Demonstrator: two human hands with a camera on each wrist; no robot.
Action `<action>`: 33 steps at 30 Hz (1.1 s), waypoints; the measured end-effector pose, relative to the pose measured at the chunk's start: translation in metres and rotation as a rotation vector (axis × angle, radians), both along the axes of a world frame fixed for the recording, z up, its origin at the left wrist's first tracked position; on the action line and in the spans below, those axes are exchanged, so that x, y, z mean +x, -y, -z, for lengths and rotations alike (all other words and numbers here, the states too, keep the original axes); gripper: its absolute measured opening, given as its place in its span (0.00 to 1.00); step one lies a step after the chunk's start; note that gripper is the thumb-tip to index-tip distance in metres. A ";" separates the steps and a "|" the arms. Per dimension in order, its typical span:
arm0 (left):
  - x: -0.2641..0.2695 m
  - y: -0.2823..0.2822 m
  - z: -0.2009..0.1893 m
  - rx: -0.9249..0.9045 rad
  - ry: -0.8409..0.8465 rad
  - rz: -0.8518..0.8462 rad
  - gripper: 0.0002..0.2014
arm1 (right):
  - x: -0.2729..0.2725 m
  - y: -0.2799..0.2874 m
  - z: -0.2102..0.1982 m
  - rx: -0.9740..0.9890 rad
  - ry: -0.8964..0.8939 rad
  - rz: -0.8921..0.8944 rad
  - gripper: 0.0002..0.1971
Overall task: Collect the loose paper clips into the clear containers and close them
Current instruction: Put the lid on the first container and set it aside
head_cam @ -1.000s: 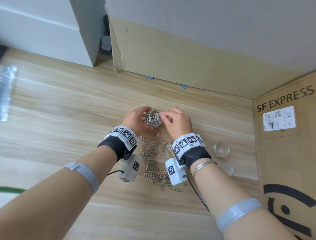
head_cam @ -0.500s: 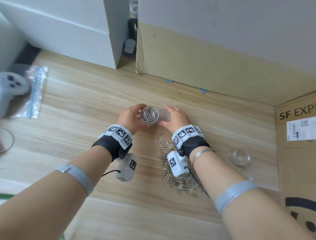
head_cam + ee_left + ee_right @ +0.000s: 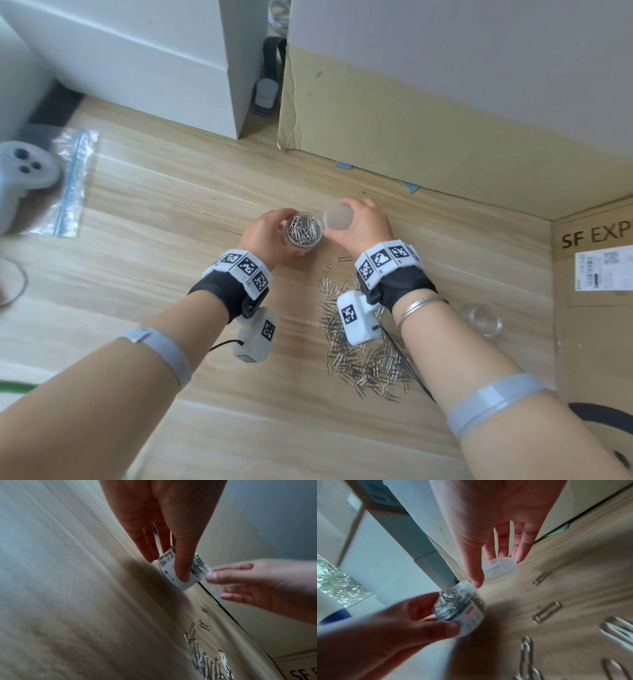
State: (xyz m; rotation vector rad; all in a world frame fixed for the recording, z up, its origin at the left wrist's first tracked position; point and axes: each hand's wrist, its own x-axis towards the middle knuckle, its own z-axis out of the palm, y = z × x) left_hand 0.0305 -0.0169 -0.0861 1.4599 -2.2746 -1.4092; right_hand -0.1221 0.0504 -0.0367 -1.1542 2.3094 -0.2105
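My left hand (image 3: 270,233) grips a small clear container (image 3: 303,230) full of paper clips, with a white label round its wall (image 3: 169,568) (image 3: 471,616). It is held just above the wooden floor. My right hand (image 3: 363,224) holds a translucent round lid (image 3: 338,218) (image 3: 500,569) between thumb and fingers, right beside the container's open mouth. A heap of loose paper clips (image 3: 363,353) lies on the floor under my right wrist. A second clear container (image 3: 482,318) stands empty to the right.
A cardboard sheet (image 3: 428,113) leans against the wall behind, and an SF Express box (image 3: 596,308) stands at the right. A white controller (image 3: 20,178) and a zip bag (image 3: 65,185) lie at the far left, next to white furniture (image 3: 137,65).
My right hand has left the container's mouth, taken up the lid and brought it beside the container. The view has shifted so the hands and clip heap sit further right.
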 end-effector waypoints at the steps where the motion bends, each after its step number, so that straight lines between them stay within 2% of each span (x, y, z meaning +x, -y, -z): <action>1: -0.002 -0.001 -0.001 -0.005 -0.005 0.006 0.35 | 0.000 0.001 -0.006 -0.015 0.007 -0.023 0.33; 11: -0.019 -0.015 -0.010 0.023 -0.081 0.047 0.36 | 0.010 -0.006 -0.022 -0.004 0.073 -0.224 0.36; 25: -0.020 -0.024 -0.023 0.001 -0.044 0.112 0.34 | 0.002 -0.014 -0.025 0.054 0.088 -0.310 0.37; 33: -0.027 -0.029 -0.026 -0.006 -0.062 0.077 0.33 | 0.003 -0.012 -0.027 0.104 -0.154 -0.172 0.34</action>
